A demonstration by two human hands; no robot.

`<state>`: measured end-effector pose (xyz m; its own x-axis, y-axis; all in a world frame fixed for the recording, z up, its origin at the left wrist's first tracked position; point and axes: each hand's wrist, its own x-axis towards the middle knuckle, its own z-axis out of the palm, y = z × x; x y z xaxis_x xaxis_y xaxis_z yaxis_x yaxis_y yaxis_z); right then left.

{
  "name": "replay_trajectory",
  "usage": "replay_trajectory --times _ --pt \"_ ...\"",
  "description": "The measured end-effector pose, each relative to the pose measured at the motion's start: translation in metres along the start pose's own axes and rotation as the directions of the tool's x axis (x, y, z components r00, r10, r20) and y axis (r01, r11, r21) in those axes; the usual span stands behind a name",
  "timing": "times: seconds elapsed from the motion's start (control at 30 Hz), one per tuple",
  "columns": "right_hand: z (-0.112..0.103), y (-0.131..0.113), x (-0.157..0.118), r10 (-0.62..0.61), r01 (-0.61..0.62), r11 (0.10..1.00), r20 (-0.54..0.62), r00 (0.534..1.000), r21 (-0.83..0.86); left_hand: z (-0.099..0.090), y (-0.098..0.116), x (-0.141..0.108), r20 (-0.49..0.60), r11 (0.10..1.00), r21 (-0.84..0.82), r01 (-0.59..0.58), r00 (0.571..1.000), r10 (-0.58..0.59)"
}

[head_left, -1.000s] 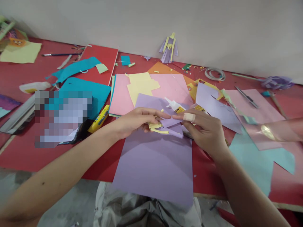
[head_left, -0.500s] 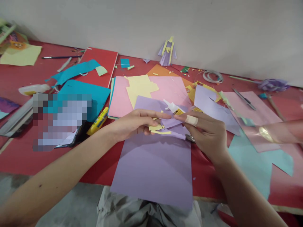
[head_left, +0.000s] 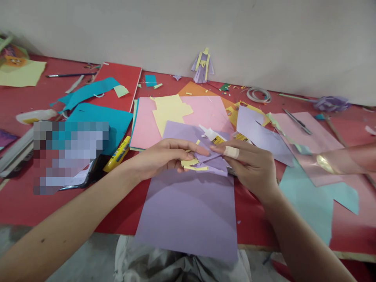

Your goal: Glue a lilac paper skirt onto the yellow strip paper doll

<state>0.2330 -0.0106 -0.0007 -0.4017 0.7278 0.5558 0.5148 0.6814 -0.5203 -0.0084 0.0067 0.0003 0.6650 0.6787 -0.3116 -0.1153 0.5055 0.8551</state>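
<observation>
My left hand [head_left: 164, 157] is closed on a small paper figure [head_left: 216, 161] made of purple pieces and yellow strips, holding it by its yellow end. From the other side, my right hand [head_left: 254, 166] pinches the figure's purple paper with thumb and fingers. A pale bandage wraps one right finger. Just behind the fingers lies a white and yellow glue tube [head_left: 212, 134]. Beneath both hands a large purple paper sheet [head_left: 188, 211] overhangs the table's front edge. Part of a grey metal object shows under my right hand; its kind is hidden.
A finished-looking purple and yellow paper doll [head_left: 202, 66] leans on the wall. At left are a blurred-out phone [head_left: 79, 156], a yellow glue stick [head_left: 117, 154] and teal paper [head_left: 101, 111]. Another person's forearm [head_left: 349, 158] reaches in from the right, over pink paper [head_left: 329, 137].
The view has shifted slightly, so the scene sits a little further left. Both hands keep their hold on the paper figure, with small finger movements.
</observation>
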Motion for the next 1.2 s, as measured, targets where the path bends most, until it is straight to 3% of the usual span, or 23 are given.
replay_trajectory --times 0.5,0.67,1.2 --pt "0.0024 -0.0038 -0.0029 -0.067 0.067 0.997 0.007 0.998 -0.045 0.0072 -0.0032 0.0018 -0.066 0.998 0.059 -0.035 0.997 0.039" --pt "0.0024 -0.0078 -0.0009 -0.019 0.019 0.996 0.000 1.000 -0.088 0.0069 -0.0033 0.0020 -0.083 0.997 0.070 -0.023 0.996 0.029" --pt "0.0021 -0.0085 -0.0021 -0.027 0.027 0.999 -0.017 0.999 -0.027 0.0050 -0.0024 0.0006 -0.092 0.998 0.062 0.006 0.996 -0.001"
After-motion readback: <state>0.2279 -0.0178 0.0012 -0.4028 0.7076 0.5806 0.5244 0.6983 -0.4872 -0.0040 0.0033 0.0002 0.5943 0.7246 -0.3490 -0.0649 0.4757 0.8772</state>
